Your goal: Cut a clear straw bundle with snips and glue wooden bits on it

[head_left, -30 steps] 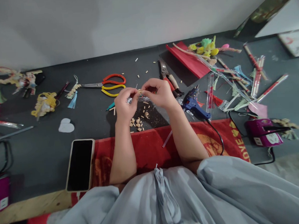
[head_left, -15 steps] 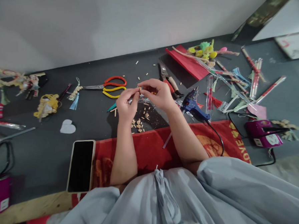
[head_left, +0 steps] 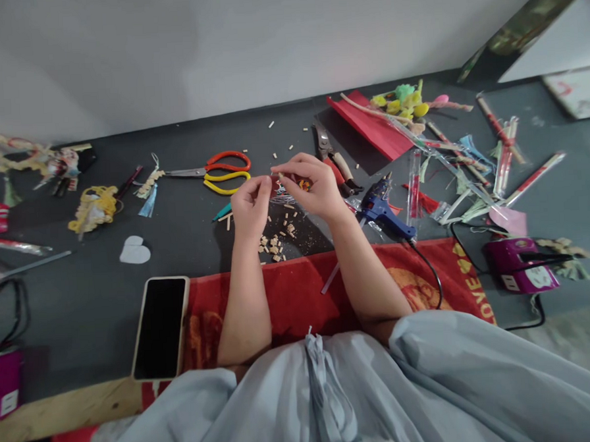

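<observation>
My left hand (head_left: 251,207) is closed, thumb and forefinger pressed together; whatever it pinches is too small to make out. Close to its right, my right hand (head_left: 313,186) pinches a tiny pale wooden piece (head_left: 279,177) between thumb and forefinger. The fingertips of both hands nearly meet above the dark table. Below them lie small cut wooden pieces (head_left: 274,247) and sawdust-like crumbs. A bundle of thin silvery strands (head_left: 282,198) shows partly behind my fingers. Scissors with red and yellow handles (head_left: 227,172) rest left of my hands, and red-handled pruning shears (head_left: 334,159) lie to the right.
A blue glue gun (head_left: 384,206) with a black cord lies right of my right arm. The phone (head_left: 161,327) sits beside the red towel (head_left: 299,300). Red paper (head_left: 372,124), wrapped sticks (head_left: 505,157) and a purple box (head_left: 519,265) occupy the right side.
My fingertips have drawn slightly apart. The small piece, earlier between both hands' fingertips, now shows at my right fingers. The tools on the table stay in place.
</observation>
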Motion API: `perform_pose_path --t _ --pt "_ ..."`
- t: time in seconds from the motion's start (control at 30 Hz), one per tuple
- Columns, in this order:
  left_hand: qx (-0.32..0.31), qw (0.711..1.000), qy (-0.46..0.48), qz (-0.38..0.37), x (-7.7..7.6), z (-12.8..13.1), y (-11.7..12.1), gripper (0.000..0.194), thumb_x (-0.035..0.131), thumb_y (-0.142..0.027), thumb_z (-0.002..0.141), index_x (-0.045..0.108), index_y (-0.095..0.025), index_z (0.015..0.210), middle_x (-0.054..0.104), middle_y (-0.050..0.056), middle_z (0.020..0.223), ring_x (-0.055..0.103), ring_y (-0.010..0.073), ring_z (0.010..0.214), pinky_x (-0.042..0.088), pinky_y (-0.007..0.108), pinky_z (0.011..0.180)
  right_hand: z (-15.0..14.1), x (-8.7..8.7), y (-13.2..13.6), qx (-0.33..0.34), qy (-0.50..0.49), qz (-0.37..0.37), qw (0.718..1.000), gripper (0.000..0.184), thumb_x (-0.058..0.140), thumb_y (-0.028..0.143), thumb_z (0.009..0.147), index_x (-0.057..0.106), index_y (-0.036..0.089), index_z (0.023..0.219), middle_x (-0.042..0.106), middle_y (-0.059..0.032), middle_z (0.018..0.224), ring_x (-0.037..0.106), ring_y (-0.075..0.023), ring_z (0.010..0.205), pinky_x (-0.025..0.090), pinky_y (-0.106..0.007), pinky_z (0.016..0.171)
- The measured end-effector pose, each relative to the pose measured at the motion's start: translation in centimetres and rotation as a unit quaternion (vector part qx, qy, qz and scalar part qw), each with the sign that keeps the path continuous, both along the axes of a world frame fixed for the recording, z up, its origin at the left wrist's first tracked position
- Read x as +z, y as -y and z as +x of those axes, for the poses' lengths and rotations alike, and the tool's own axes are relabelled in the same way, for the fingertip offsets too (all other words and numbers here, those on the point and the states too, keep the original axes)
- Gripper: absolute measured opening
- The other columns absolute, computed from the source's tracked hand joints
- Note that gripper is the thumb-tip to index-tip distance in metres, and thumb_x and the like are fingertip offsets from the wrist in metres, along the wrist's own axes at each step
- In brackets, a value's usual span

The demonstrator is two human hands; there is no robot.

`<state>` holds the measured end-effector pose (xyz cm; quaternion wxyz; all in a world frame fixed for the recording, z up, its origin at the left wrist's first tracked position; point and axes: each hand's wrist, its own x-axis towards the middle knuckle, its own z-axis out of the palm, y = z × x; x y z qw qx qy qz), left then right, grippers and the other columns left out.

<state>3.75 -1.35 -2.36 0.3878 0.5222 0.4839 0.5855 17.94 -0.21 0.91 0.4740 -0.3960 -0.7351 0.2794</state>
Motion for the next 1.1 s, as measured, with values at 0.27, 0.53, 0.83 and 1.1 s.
perform_pose_path --t 0.27,0.53,0.83,1.1 --pt "-0.046 0.994 0.071 -0.062 -0.2 -0.2 -0.3 0.038 0.068 -0.056 0.068 0.069 -0.018 0.076 0.066 0.001 0.066 0.061 0.0102 0.063 0.052 0.025 0.061 0.0 -0.2 -0.1 0.019 0.022 0.006 1.000 0.022 0.053 0.032 0.088 0.070 0.021 0.098 0.060 -0.0042 0.086 0.053 -0.0135 0.074 0.047 -0.031 0.070" --pt "-0.054 0.982 0.152 -0.097 0.5 0.1 0.0 0.033 0.075 -0.049 0.063 0.071 -0.018 0.073 0.066 0.000 0.064 0.057 0.0066 0.056 0.047 0.020 0.058 0.0 -0.3 -0.1 0.035 0.015 0.040 0.998 0.023 0.050 0.031 0.090 0.069 0.018 0.093 0.060 -0.0048 0.086 0.057 -0.0140 0.080 0.048 -0.031 0.075" --pt "-0.066 0.980 0.162 -0.097 0.7 0.1 0.1 0.027 0.075 -0.044 0.065 0.073 -0.018 0.073 0.066 0.000 0.063 0.057 0.0060 0.057 0.047 0.019 0.059 0.1 -0.6 -0.2 0.027 0.016 0.045 0.998 0.022 0.050 0.030 0.090 0.069 0.018 0.091 0.061 -0.0038 0.085 0.057 -0.0131 0.080 0.047 -0.030 0.075" --pt "-0.058 0.983 0.143 -0.095 0.7 0.0 0.2 0.026 0.075 -0.043 0.066 0.072 -0.018 0.072 0.065 0.000 0.062 0.057 0.0065 0.056 0.046 0.020 0.058 0.0 -0.6 -0.2 0.036 0.010 0.044 0.998 0.023 0.049 0.031 0.091 0.069 0.019 0.090 0.060 -0.0037 0.084 0.056 -0.0126 0.078 0.047 -0.030 0.073"
